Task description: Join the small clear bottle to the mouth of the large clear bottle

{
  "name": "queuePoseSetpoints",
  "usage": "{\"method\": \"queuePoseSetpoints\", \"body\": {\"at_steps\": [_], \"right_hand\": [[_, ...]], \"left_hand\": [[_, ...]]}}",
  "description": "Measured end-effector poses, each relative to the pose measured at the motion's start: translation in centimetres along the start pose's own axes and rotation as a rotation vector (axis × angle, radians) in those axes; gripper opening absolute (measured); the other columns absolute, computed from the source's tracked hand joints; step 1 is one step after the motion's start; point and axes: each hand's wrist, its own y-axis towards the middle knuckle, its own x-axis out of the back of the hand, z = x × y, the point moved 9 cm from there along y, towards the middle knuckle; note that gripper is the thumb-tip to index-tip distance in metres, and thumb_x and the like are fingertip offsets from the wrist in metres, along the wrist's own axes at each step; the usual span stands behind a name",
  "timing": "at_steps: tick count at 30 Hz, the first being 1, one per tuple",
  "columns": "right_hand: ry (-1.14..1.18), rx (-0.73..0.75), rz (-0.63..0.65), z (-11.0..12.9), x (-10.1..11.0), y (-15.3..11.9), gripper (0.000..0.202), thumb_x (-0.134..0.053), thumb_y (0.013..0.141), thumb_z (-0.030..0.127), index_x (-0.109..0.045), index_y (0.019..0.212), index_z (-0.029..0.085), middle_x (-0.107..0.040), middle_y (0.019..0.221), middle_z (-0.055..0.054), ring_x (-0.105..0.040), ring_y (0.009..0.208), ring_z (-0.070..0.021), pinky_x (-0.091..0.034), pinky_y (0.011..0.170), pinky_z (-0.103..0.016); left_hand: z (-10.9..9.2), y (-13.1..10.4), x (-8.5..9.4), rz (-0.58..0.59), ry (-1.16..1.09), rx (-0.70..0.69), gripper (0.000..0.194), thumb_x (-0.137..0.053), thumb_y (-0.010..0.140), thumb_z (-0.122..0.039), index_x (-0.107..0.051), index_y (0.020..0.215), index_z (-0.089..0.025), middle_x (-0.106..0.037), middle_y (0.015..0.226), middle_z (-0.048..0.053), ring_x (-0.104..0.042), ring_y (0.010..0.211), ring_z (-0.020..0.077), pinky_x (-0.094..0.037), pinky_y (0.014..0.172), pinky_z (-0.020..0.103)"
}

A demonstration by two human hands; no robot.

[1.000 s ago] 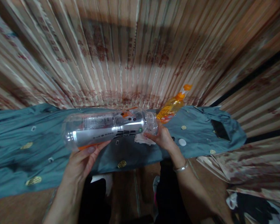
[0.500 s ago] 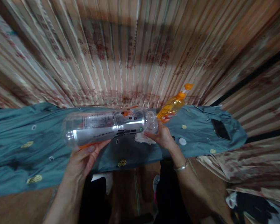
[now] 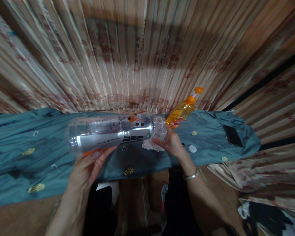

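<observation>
"Where's the large clear plastic bottle [image 3: 105, 136]?"
"On its side, above the cloth-covered worktop [image 3: 147, 164]."
"And each grip?"
"Left hand [image 3: 88, 165] clamped near its base, right hand [image 3: 173, 145] around its neck end; an orange-topped pump bottle [image 3: 180, 113] stands just beyond."

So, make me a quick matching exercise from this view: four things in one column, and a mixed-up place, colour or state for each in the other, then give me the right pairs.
Column one
1. Large clear plastic bottle
2. Pump bottle
3. Smartphone
4. Silver bracelet

Column two
A. Around the wrist of the right hand
B. Flat and dark, near the right end of the teal cloth
C. On its side, held by the left hand along its body
D. Orange top, yellow contents

Right pairs: 1-C, 2-D, 3-B, 4-A
</observation>
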Motion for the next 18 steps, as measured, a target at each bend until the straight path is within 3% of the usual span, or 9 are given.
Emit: {"method": "queuePoseSetpoints", "body": {"at_steps": [5,12,18], "right_hand": [[0.019,0.022,0.003,0.29,0.00,-0.04,0.076,-0.084,0.077,0.040,-0.054,0.144,0.020,-0.080,0.116,-0.012,-0.078,0.103,-0.0340,-0.064,0.087,-0.045],[0.035,0.042,-0.012,0.27,0.11,-0.04,0.075,-0.084,0.077,0.039,-0.054,0.144,0.022,-0.075,0.129,-0.012,-0.075,0.113,-0.0336,-0.062,0.097,-0.046],[0.036,0.047,-0.005,0.48,0.19,-0.02,0.074,-0.085,0.077,0.038,-0.055,0.143,0.022,-0.075,0.130,-0.012,-0.075,0.114,-0.0342,-0.062,0.097,-0.046]], "left_hand": [[-0.04,0.06,-0.13,0.006,0.006,-0.009,0.052,-0.096,0.043,-0.030,-0.078,0.091,-0.034,-0.080,0.077,-0.001,-0.078,0.086,0.0325,-0.068,0.085,0.052],[-0.19,0.00,-0.50,0.031,0.040,-0.019,0.056,-0.095,0.046,-0.035,-0.079,0.099,-0.034,-0.083,0.088,0.003,-0.077,0.101,0.0391,-0.066,0.090,0.057],[0.02,-0.02,-0.31,0.005,-0.022,0.007,0.056,-0.095,0.042,-0.025,-0.079,0.094,-0.034,-0.083,0.096,0.002,-0.077,0.104,0.0378,-0.069,0.086,0.052]]}}
